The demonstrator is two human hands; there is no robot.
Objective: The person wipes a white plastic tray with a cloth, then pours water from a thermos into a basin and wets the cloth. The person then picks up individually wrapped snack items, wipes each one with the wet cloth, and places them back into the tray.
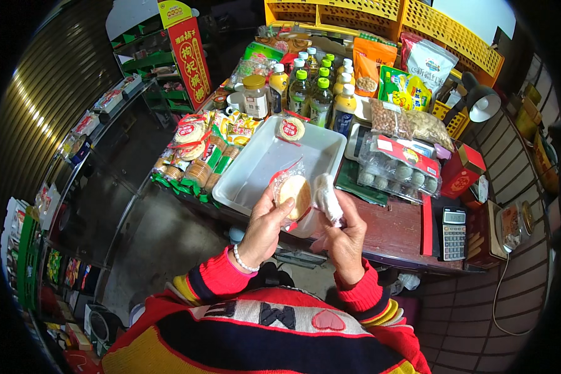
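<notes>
My left hand [263, 229], with a white bead bracelet at the wrist, grips a round pale cake [295, 190] in a clear wrapper with red on it. The thumb lies across the cake's face. Close beside it, my right hand [347, 240] pinches a bunched white cloth [326, 201], whose upper end hangs near the cake's edge. Both hands are over the near side of a white plastic tray [249, 171]. Inside the tray, at its far end, lies another wrapped round cake [290, 129] with a red label.
Several stacked packaged cakes [190, 138] crowd the left. Behind stand bottles [321, 103], a lidded jar [255, 98] and snack bags [374, 65]. An egg carton [396, 168], a red box [462, 169], a lamp [480, 103] and a calculator [454, 234] are at right.
</notes>
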